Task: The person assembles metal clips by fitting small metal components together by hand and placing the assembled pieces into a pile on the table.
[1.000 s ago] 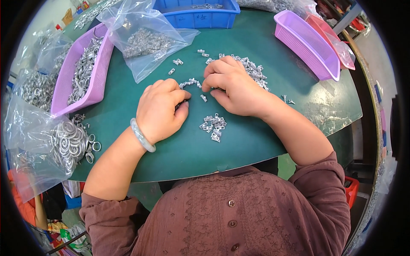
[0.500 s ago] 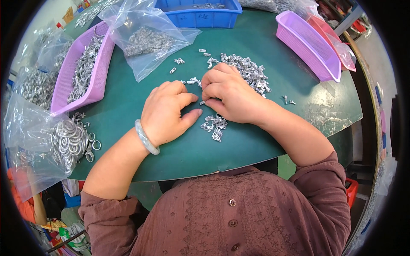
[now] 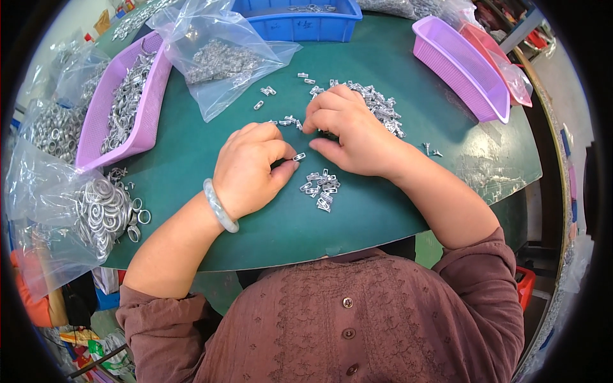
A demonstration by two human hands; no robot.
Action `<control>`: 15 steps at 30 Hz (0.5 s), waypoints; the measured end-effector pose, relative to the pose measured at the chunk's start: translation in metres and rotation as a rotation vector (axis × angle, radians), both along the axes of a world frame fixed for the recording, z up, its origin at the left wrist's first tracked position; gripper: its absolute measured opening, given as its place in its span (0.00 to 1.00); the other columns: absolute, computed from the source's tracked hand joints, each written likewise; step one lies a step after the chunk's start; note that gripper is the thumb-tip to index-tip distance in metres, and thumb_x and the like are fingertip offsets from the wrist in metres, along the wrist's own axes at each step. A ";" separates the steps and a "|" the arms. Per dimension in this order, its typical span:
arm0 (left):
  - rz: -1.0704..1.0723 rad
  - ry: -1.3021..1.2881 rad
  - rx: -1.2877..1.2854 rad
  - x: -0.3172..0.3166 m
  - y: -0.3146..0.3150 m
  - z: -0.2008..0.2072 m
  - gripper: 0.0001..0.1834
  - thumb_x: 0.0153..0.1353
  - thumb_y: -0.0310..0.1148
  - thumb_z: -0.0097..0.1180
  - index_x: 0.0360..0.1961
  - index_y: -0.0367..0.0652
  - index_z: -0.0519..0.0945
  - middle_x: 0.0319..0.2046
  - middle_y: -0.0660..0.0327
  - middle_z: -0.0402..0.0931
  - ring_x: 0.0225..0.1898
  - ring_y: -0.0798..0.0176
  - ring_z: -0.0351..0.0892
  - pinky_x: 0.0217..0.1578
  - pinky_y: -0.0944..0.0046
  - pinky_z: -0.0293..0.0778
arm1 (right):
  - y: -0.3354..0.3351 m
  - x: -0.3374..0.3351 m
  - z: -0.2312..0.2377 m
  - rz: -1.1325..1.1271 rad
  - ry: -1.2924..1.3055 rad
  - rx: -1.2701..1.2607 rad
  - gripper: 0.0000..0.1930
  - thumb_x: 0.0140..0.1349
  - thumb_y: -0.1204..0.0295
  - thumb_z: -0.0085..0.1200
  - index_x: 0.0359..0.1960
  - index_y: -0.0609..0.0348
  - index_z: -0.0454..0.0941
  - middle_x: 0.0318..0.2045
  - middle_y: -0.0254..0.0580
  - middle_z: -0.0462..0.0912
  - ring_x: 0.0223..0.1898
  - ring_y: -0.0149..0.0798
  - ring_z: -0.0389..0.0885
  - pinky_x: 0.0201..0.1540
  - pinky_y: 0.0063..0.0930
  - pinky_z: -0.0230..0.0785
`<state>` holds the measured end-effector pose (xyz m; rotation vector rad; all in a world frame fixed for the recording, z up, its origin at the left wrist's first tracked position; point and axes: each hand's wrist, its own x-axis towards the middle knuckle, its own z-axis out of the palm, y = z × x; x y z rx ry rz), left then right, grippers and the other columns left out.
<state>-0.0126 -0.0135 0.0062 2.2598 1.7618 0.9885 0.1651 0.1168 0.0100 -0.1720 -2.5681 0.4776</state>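
A small silver rectangular metal link (image 3: 299,156) is pinched between the thumb and forefinger of my left hand (image 3: 249,167), which wears a pale bangle on its wrist. To the right, my right hand (image 3: 351,131) hovers by the larger pile of metal links (image 3: 385,115). Its thumb and curled fingers are apart, with no piece visible in its grip; part of the pile is hidden behind it. Just below the hands lies a smaller heap of links (image 3: 322,185). Several loose links (image 3: 290,121) are scattered between and beyond the hands.
On the left stand a lilac basket of metal parts (image 3: 156,102), a clear bag of small parts (image 3: 223,89) and a heap of silver spirals (image 3: 102,214). A blue bin (image 3: 300,29) is at the back. A lilac basket (image 3: 463,70) sits at the far right, near two small parts (image 3: 432,150).
The link between both hands is now in my left hand's pinch. My right hand has let go of it, and its thumb and fingers have moved away slightly rightward.
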 end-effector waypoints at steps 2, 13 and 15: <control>0.000 0.000 0.002 0.000 0.000 0.000 0.05 0.45 0.28 0.67 0.25 0.43 0.82 0.27 0.62 0.74 0.33 0.54 0.75 0.37 0.56 0.70 | 0.002 0.000 -0.002 -0.071 -0.013 0.036 0.10 0.48 0.78 0.62 0.34 0.57 0.79 0.40 0.37 0.76 0.47 0.45 0.71 0.54 0.39 0.62; -0.001 -0.007 0.008 0.002 0.000 0.002 0.07 0.43 0.26 0.68 0.24 0.44 0.80 0.27 0.62 0.73 0.34 0.54 0.74 0.37 0.56 0.70 | 0.001 -0.005 -0.007 -0.119 -0.038 0.104 0.10 0.51 0.73 0.61 0.36 0.55 0.83 0.43 0.37 0.77 0.50 0.46 0.70 0.55 0.42 0.60; -0.001 -0.008 0.007 0.002 0.000 0.002 0.08 0.43 0.26 0.68 0.24 0.44 0.80 0.27 0.62 0.73 0.34 0.54 0.74 0.37 0.56 0.70 | 0.002 -0.006 -0.008 -0.114 -0.039 0.121 0.09 0.51 0.72 0.61 0.35 0.56 0.83 0.43 0.37 0.76 0.51 0.45 0.69 0.55 0.42 0.60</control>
